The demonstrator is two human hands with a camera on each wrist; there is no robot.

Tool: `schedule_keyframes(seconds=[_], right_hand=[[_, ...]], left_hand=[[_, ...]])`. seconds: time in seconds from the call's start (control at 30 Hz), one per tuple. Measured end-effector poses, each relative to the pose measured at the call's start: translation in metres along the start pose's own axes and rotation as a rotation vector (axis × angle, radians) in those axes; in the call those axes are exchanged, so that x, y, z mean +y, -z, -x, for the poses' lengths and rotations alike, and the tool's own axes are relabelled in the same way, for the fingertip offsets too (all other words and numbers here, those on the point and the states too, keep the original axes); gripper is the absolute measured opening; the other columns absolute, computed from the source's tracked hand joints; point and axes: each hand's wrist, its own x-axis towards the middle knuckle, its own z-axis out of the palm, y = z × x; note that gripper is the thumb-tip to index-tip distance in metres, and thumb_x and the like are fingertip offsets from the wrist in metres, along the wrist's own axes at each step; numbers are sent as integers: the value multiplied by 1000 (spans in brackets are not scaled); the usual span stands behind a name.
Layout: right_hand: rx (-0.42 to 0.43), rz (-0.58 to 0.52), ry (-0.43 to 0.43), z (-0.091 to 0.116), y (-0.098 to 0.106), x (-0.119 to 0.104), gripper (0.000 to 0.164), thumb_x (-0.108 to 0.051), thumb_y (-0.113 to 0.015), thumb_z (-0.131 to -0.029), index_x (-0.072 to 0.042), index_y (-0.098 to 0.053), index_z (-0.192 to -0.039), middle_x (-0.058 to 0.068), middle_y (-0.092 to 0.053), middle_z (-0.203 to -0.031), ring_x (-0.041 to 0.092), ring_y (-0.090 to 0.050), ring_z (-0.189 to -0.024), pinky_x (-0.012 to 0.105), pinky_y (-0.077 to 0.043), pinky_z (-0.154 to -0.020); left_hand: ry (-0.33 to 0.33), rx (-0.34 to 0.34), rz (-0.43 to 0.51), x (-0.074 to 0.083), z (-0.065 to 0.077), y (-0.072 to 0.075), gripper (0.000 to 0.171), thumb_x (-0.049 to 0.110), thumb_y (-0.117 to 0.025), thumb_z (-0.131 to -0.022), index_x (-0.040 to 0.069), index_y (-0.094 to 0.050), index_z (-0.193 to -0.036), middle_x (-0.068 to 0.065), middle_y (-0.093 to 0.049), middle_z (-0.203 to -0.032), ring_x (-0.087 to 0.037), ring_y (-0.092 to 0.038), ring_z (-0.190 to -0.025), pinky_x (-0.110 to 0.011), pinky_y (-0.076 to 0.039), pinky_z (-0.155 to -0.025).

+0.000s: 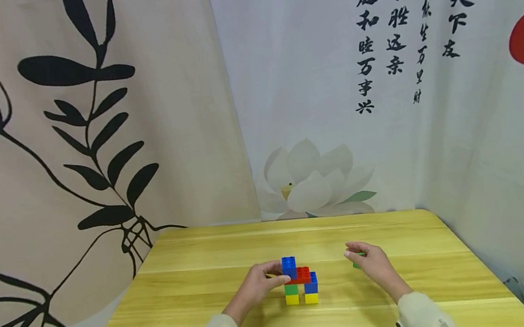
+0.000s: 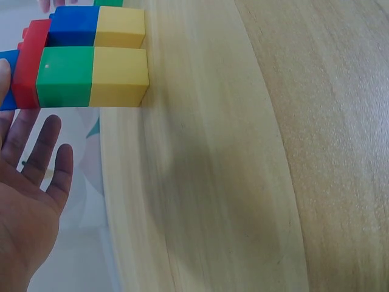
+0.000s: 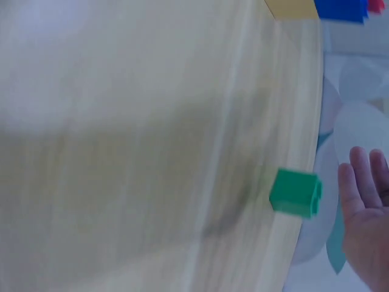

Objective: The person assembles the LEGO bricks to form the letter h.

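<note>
A small structure of toy building blocks stands on the table. Two yellow blocks (image 1: 292,300) form its feet, with a green block (image 2: 65,76) on the left one and a blue block (image 1: 310,283) on the right one. Across both lies a red block (image 1: 303,274), topped at its left end by another blue block (image 1: 289,265). My left hand (image 1: 255,284) pinches this top blue block from the left, thumb in front. Over to the right, a loose green block (image 3: 295,193) sits on the table. My right hand (image 1: 374,265) hovers just above it, fingers extended, apart from it.
The wooden table (image 1: 198,280) has its far edge against a printed curtain (image 1: 187,112) with plants and writing. A dark cord-like object (image 1: 513,285) lies past the right edge.
</note>
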Motion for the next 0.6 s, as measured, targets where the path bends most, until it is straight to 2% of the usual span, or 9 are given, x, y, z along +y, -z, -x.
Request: schedule_keyframes(seconds=[0.13, 0.3, 0.6], right_hand=[[21, 18, -29, -4, 20, 2, 48, -31, -57, -102, -4, -52, -142, 20, -55, -137, 39, -52, -124, 50, -48, -96], [75, 67, -46, -11, 39, 8, 52, -33, -57, -103, -1, -50, -143, 23, -53, -138, 42, -51, -126, 53, -45, -99], [80, 82, -88, -17, 48, 29, 63, -41, -55, -102, 2, -43, -147, 25, -46, -144, 44, -45, -131, 56, -39, -104]], left_hand=[[-4, -1, 5, -1, -1, -1, 40, 36, -77, -87, 13, -71, -119, 0, -67, -104, -22, -59, -97, -41, -52, -85], [-1, -5, -12, -2, -3, -1, 40, 38, -76, -88, 14, -71, -119, 1, -67, -104, -22, -59, -98, -41, -52, -85], [-3, -14, 0, -2, -2, 0, 41, 41, -75, -88, 16, -71, -121, 3, -67, -105, -23, -59, -99, -40, -52, -84]])
